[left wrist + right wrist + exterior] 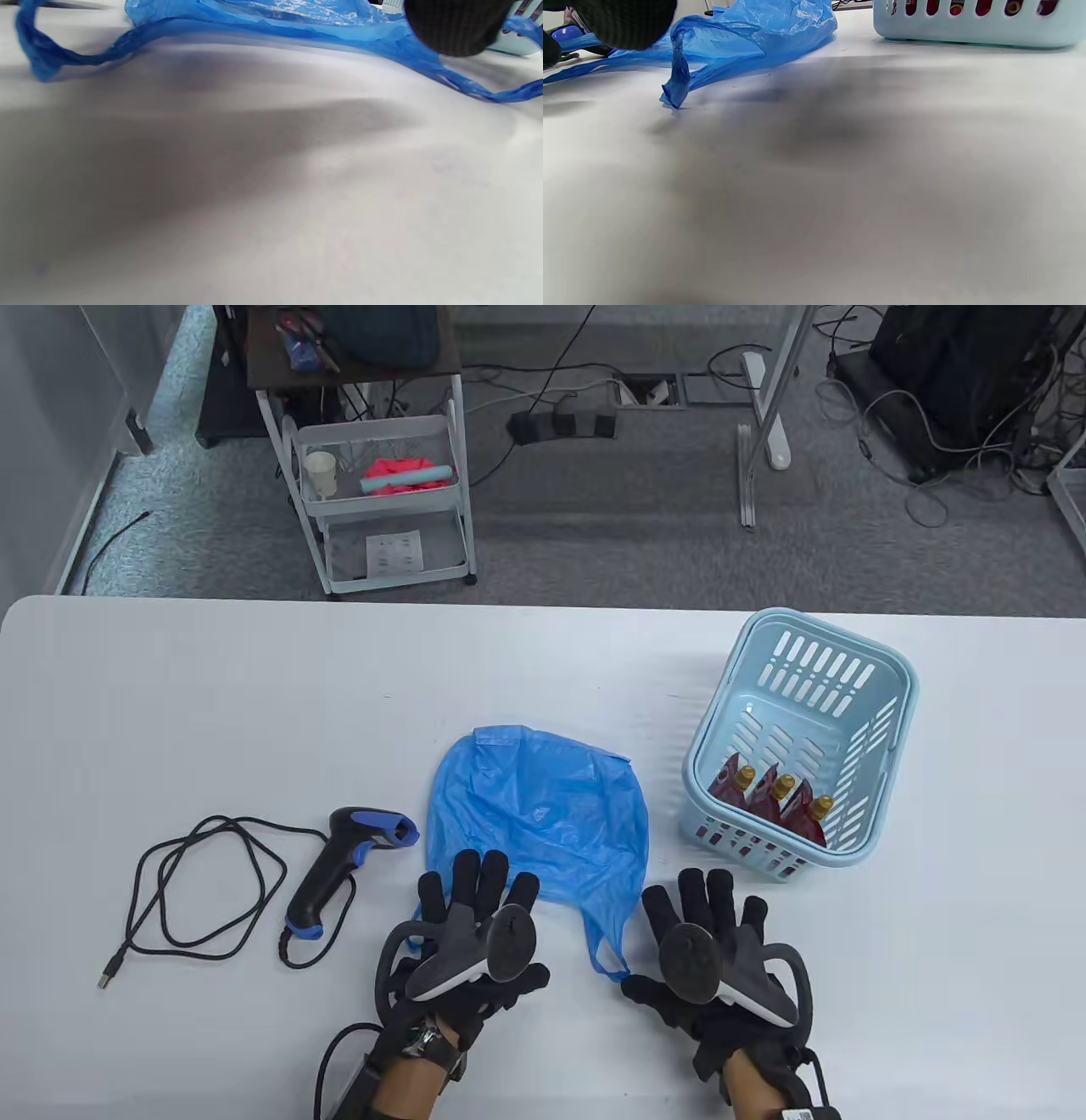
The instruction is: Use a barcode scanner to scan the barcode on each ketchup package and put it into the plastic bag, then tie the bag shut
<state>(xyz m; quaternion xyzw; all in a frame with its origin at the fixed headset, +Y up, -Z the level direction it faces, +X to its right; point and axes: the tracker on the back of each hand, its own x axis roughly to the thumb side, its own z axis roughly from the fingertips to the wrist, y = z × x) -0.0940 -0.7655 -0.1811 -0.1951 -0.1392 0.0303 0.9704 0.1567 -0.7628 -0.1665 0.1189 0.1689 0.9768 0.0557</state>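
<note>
A blue plastic bag [543,814] lies flat in the middle of the white table [212,704], its handles trailing toward me. Three red ketchup packages [776,802] with gold caps stand in a light blue basket [899,678] at the right. A black and blue barcode scanner [339,861] lies left of the bag, with its cable [195,891] coiled beside it. My left hand [475,891] rests flat, fingers straight, at the bag's near left edge. My right hand [708,899] lies flat just right of the bag's handle [607,959]. Both hold nothing. The bag [271,21] [746,38] fills the top of both wrist views.
The basket wall [967,29] shows in the right wrist view. Beyond the table's far edge stand a white trolley [382,500] and floor cables [933,432].
</note>
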